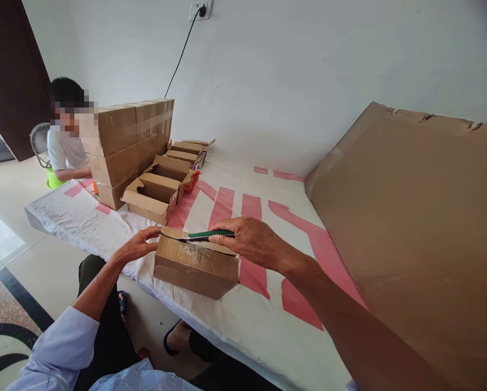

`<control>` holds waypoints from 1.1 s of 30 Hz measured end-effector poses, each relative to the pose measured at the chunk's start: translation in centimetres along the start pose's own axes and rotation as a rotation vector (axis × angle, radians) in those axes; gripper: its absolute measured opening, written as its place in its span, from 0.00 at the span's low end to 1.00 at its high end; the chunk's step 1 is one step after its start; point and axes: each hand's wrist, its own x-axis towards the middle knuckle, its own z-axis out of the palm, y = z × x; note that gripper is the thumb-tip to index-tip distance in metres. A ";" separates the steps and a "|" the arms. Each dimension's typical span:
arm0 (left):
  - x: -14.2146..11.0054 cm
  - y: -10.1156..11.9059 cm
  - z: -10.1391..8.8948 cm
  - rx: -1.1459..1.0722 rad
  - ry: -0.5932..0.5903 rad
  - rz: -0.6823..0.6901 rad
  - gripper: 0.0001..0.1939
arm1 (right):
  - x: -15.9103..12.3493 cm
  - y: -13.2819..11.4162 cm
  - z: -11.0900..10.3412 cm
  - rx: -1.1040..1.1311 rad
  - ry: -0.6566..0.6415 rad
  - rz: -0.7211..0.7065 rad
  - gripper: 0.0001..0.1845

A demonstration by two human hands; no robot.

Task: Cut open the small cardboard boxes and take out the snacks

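A small taped cardboard box (194, 266) sits near the front edge of the covered table. My left hand (136, 245) is on its left end, fingers bent over the upper corner and thumb against the side, holding it. In my right hand (249, 239) is a green-handled utility knife (211, 234), gripped from above. Its blade end points left and lies at the seam along the top of the box, where a dark gap shows. The blade tip is hard to make out.
Open cardboard boxes (151, 203) stand in a row beyond, beside a stack of taped boxes (117, 146). Another person (68, 146) sits behind the stack. A large cardboard sheet (414, 217) leans on the right. The table cover (235, 326) is white with red print.
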 end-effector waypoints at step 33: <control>0.6 1.3 -0.2 0.045 -0.066 -0.077 0.22 | -1.2 1.6 -1.4 -0.288 -0.090 0.027 0.19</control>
